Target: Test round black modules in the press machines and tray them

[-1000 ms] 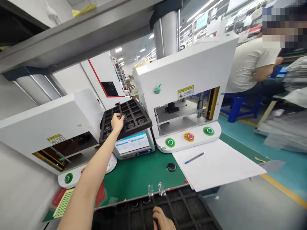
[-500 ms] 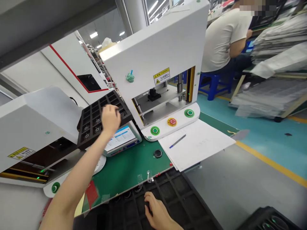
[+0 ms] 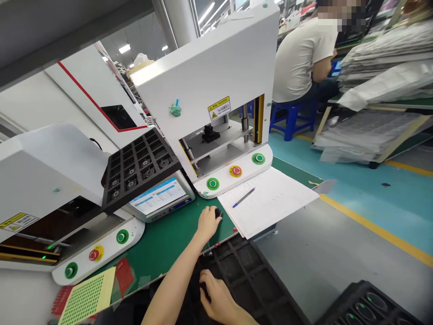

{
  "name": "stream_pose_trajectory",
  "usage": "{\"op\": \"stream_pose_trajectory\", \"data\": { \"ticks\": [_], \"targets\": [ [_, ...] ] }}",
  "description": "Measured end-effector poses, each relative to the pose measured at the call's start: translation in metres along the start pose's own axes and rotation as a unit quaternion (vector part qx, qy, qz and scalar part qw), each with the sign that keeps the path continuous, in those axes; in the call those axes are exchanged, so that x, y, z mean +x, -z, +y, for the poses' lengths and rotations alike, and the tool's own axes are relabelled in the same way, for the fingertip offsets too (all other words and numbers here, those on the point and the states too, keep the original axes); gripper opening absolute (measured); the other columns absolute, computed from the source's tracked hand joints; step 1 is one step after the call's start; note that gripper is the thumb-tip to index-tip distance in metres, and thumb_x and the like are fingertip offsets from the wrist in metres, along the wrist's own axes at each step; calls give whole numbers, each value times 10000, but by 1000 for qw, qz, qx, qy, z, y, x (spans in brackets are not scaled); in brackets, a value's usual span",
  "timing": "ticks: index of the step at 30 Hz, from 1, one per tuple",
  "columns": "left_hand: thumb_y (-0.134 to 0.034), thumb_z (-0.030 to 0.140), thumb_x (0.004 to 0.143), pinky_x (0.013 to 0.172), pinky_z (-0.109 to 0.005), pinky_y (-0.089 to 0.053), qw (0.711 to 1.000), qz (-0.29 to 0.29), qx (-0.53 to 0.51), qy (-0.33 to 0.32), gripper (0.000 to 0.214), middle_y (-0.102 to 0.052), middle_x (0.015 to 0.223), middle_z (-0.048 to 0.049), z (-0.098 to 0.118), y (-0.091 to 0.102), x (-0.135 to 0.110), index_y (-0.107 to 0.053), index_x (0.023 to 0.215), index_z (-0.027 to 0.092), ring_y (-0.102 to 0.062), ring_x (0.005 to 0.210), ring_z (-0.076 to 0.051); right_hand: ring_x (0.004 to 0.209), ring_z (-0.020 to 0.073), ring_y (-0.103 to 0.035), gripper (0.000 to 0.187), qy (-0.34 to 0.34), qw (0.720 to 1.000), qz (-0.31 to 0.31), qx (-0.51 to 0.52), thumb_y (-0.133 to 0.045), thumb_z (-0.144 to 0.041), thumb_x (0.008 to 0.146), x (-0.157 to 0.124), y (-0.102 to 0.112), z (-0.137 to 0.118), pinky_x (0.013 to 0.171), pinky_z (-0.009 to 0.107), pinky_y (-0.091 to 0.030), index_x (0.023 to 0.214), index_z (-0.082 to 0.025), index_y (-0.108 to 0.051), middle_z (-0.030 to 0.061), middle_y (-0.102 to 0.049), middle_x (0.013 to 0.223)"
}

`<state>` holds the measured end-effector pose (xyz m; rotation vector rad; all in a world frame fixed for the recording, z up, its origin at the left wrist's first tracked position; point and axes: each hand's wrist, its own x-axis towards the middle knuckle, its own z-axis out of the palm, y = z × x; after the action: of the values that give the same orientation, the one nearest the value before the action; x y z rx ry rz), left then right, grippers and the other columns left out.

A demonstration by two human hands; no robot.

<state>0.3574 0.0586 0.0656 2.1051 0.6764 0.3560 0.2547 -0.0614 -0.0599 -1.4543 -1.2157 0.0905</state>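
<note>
My left hand reaches over the green table mat, its fingers closed on a small round black part beside the papers. The fingers cover much of that part. Lower down, my right hand is over a black compartment tray at the table's front edge. Its fingers and thumb curl around something dark that I cannot make out against the tray. Another black tray, with several round black parts in its front cells, rests on top of the screen unit.
A white press machine with green and red buttons stands behind; another is at the left. Papers carry a pen. A further tray of round parts sits lower right. A seated person is beyond.
My left hand has come down and right from the upper tray to the round black part on the mat and closed on it. The right hand stays about where it was. The view has shifted slightly.
</note>
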Motion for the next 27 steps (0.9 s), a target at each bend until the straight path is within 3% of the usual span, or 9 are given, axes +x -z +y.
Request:
{"op": "stream_pose_trajectory", "data": {
  "ticks": [5,9,13,16,19,21,27],
  "targets": [
    [-500,474,956,742,-347,-600,981,-22,-188,34,408,-724,941,-105,24,38,-55,-662,1083,122,-712,843,-204,400,94,-464,160,-21,998,29,54,-461,-109,738,12,12,-13,435,213,-360,841,-222,-506,-44,-557,629],
    [-660,536,829,676,-289,-599,956,44,-281,71,474,-739,876,-128,36,74,-124,-696,985,90,-733,779,-223,363,80,-446,70,-75,987,69,125,-508,-156,821,26,31,-32,400,185,-342,797,-221,-499,-94,-437,506],
    [-748,449,782,643,-207,-586,935,145,-310,99,337,-745,862,-62,43,88,-189,-710,923,145,-730,740,-165,600,114,-629,50,-145,960,137,198,-512,-183,920,48,64,-73,563,222,-516,945,-215,-483,-9,-602,749],
    [-725,356,826,664,-197,-595,934,211,-282,57,208,-756,853,-32,50,87,-226,-720,946,186,-734,739,-149,802,132,-667,178,-141,943,152,261,-608,-183,886,62,91,-118,740,279,-578,1009,-237,-492,26,-618,936],
    [-676,232,871,743,-164,-583,950,242,-200,-7,102,-770,880,-5,60,86,-250,-724,961,228,-735,791,-119,805,113,-650,326,-82,922,150,346,-636,-20,807,67,109,-159,742,250,-583,1012,-251,-530,12,-601,951],
    [-651,168,881,767,-141,-570,958,238,-155,-34,143,-774,896,12,65,87,-259,-718,978,249,-733,812,-101,802,109,-643,410,-62,918,133,369,-608,57,777,65,114,-177,728,237,-585,1033,-255,-541,9,-593,944],
    [-615,117,892,790,-154,-567,967,217,-110,-75,217,-767,926,13,69,91,-274,-692,1037,259,-722,852,-104,839,127,-647,524,-41,930,111,349,-576,127,749,54,114,-192,745,251,-592,1106,-255,-540,14,-597,935]
  ]
}}
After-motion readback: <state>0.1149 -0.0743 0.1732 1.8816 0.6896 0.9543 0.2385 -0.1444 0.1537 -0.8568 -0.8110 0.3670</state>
